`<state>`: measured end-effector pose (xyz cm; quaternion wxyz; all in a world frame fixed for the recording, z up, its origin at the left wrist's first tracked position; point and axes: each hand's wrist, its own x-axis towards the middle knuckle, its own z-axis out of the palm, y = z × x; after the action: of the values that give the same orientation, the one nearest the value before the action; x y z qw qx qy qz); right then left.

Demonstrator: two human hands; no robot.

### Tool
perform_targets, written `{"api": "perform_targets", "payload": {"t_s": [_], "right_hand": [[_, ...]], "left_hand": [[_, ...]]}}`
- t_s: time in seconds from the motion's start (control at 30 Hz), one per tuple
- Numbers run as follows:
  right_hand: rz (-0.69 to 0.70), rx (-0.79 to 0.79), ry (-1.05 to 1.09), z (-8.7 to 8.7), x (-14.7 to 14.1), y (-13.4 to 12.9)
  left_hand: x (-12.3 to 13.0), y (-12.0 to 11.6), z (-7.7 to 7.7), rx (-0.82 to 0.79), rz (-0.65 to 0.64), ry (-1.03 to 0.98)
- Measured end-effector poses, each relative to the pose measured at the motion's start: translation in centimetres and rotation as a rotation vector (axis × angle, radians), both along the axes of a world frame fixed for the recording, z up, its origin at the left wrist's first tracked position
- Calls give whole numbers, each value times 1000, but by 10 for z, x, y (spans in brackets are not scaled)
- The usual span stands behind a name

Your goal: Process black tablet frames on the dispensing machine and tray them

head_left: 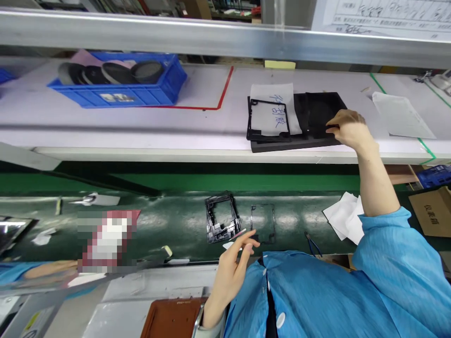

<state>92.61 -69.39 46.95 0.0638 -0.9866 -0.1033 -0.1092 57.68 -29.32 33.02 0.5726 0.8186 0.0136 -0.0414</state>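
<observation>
Head view: right hand (348, 127), fingers pinched, is at the right end of the black tray (299, 142) on the far shelf (197, 129); what it grips cannot be told. Left hand (233, 263), loosely open, is near stacked black frames (222, 232) on the desk (176, 206), presumably placed for easy reach.

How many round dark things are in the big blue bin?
4 at least in the blue bin: the leftmost piece at left, the second piece beside it, the third piece near the middle, the rightmost piece rightward. More may be hidden.
</observation>
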Motion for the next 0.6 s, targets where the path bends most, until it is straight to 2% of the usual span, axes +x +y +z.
{"api": "perform_targets", "payload": {"t_s": [0.17,0.3,0.4,0.5,0.53,0.6], "right_hand": [[-57,-114,265,20,1,7],[69,-63,-8,23,-20,50],[279,-7,-60,11,-29,98],[507,-52,3,-10,-20,142],[547,-75,12,-17,-14,152],[528,-76,18,-27,1,166]], "left_hand": [[-6,-2,4,8,-6,16],[-13,-11,2,-1,4,8],[-20,-17,-6,55,-51,-23],[-28,-20,-17,150,-96,-49],[-32,-20,-19,170,-98,-56],[-40,-19,-24,174,-82,-59]]}}
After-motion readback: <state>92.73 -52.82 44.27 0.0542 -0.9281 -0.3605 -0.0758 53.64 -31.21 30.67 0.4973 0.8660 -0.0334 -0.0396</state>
